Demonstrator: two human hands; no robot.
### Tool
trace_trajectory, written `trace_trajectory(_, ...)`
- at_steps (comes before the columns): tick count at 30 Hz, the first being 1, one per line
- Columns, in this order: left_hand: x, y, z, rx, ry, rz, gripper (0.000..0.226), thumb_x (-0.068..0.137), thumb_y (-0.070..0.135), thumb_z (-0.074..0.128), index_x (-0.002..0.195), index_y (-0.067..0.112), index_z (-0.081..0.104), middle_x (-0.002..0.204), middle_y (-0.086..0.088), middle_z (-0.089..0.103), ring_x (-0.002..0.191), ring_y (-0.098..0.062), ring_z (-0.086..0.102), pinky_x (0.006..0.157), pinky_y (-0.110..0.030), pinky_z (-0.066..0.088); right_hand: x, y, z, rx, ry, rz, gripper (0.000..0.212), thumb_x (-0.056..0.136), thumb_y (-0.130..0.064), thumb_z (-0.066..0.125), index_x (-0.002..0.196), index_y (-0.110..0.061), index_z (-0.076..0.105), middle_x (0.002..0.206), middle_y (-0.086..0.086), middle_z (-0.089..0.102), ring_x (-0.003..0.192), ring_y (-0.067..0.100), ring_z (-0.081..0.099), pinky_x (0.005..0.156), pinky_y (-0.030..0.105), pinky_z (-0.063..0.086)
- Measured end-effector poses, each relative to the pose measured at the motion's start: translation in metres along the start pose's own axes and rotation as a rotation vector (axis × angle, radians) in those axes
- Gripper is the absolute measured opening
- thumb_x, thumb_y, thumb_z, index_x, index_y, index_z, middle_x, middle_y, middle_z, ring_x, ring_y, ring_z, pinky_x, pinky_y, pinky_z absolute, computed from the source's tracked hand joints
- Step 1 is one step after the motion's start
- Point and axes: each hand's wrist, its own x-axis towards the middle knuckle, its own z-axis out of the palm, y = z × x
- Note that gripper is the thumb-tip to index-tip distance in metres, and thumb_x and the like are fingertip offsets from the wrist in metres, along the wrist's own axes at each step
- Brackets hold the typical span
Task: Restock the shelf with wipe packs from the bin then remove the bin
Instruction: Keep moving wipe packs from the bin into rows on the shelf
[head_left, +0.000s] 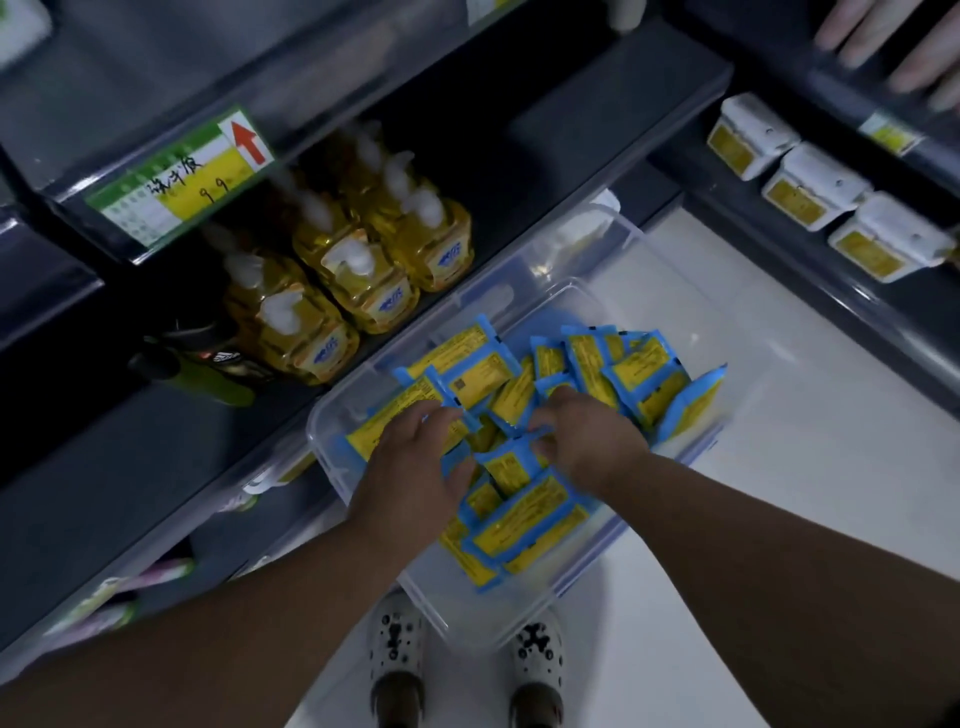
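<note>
A clear plastic bin (524, 291) sits in front of me at the shelf edge, holding several blue-and-yellow wipe packs (524, 519). Both my hands are down inside it among the packs. My left hand (415, 462) lies over the packs at the bin's left side, its fingers curled round a pack (452, 384) there. My right hand (587, 436) is just to the right, its fingers curled onto the packs at the bin's middle. The dark shelf (571, 119) behind the bin has bare room to the right of the bottles.
Yellow pump bottles (358, 270) stand on the shelf's left part, with a price tag (182, 171) above. White boxes (810, 192) line a shelf at the right. Another person's hand (893, 41) shows at top right. My shoes (395, 649) stand on the white floor below.
</note>
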Motion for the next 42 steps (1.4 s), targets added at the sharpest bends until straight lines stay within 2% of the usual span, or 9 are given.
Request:
trace_trajectory(5,0.010,0.040,-0.020,-0.294,-0.063,-0.304,0.052,0.095,0.045,0.047,0.141,0.022,0.039,0.145,-0.003,0.037,0.125,-0.021,0.046,0.086,-0.024,0.040,-0.018,-0.001,-0.013,0.347,0.364,-0.170,0.008,0.086,-0.014,0.070,0.093,-0.016,0.072,0.094,-0.003,0.068,0.085,0.011,0.063,0.076,0.026,0.050)
trace_trajectory(8,0.017,0.067,-0.033,-0.828,-0.144,-0.606,0.052,0.093,0.056,0.042,0.135,0.024,0.046,0.130,-0.004,0.052,0.108,-0.022,0.061,0.084,-0.032,0.053,-0.026,-0.012,-0.013,0.573,0.541,-0.244,0.010,0.078,-0.005,0.075,0.087,-0.009,0.074,0.088,-0.005,0.067,0.082,-0.007,0.061,0.074,0.007,0.047)
trace_trajectory(12,0.023,0.070,-0.040,-1.260,-0.066,-0.711,0.033,0.098,0.037,0.049,0.119,0.014,0.060,0.112,-0.011,0.066,0.094,-0.022,0.068,0.074,-0.028,0.056,-0.030,-0.019,-0.004,0.625,0.543,-0.381,0.012,0.074,-0.008,0.075,0.085,-0.009,0.074,0.094,-0.007,0.066,0.092,0.005,0.065,0.080,0.023,0.054)
trace_trajectory(15,0.023,0.050,-0.032,-1.141,-0.019,-0.632,0.049,0.095,0.011,0.057,0.141,0.017,0.042,0.129,-0.009,0.057,0.104,-0.024,0.063,0.074,-0.030,0.055,-0.030,-0.016,0.003,0.542,0.402,-0.285,0.037,0.076,-0.010,0.077,0.110,-0.018,0.068,0.109,-0.014,0.058,0.103,0.007,0.059,0.086,0.027,0.053)
trace_trajectory(20,0.016,0.021,-0.025,-0.791,0.064,-0.475,0.047,0.093,0.010,0.060,0.136,0.027,0.049,0.122,0.000,0.063,0.103,-0.020,0.063,0.089,-0.041,0.054,-0.019,0.010,0.030,0.003,-0.085,0.016,0.072,0.087,-0.008,0.062,0.149,-0.027,0.029,0.152,0.000,0.034,0.137,0.021,0.036,0.104,0.031,0.039)
trace_trajectory(24,0.009,0.007,-0.020,-0.768,0.094,-0.452,0.049,0.093,0.008,0.058,0.137,0.025,0.047,0.123,0.000,0.061,0.104,-0.018,0.062,0.080,-0.029,0.051,-0.016,0.008,0.041,-0.312,-0.121,-0.044,0.048,0.091,-0.014,0.053,0.136,-0.027,0.049,0.136,0.006,0.045,0.123,0.027,0.046,0.098,0.035,0.044)
trace_trajectory(29,0.006,0.005,-0.025,-0.769,0.111,-0.452,0.051,0.092,0.008,0.060,0.138,0.026,0.047,0.124,-0.002,0.063,0.104,-0.019,0.063,0.085,-0.033,0.053,-0.022,0.007,0.033,-0.209,-0.190,0.021,0.029,0.088,-0.015,0.062,0.112,-0.030,0.067,0.125,-0.001,0.051,0.112,0.021,0.056,0.088,0.031,0.049)
trace_trajectory(38,-0.011,0.027,-0.099,-0.702,0.132,-0.367,0.048,0.092,0.012,0.060,0.134,0.033,0.050,0.135,-0.002,0.054,0.114,-0.021,0.057,0.092,-0.039,0.053,-0.069,-0.039,-0.064,0.186,0.326,0.053,0.020,0.079,-0.007,0.068,0.089,-0.025,0.067,0.093,-0.007,0.058,0.089,0.017,0.058,0.078,0.030,0.045)
trace_trajectory(42,-0.026,0.042,-0.146,-0.700,0.122,-0.317,0.047,0.092,0.012,0.060,0.133,0.033,0.050,0.131,0.001,0.056,0.111,-0.018,0.059,0.092,-0.036,0.053,-0.103,-0.075,-0.099,0.359,0.597,-0.058,0.041,0.073,0.007,0.067,0.082,-0.032,0.058,0.093,-0.008,0.062,0.088,0.011,0.059,0.079,0.019,0.041)
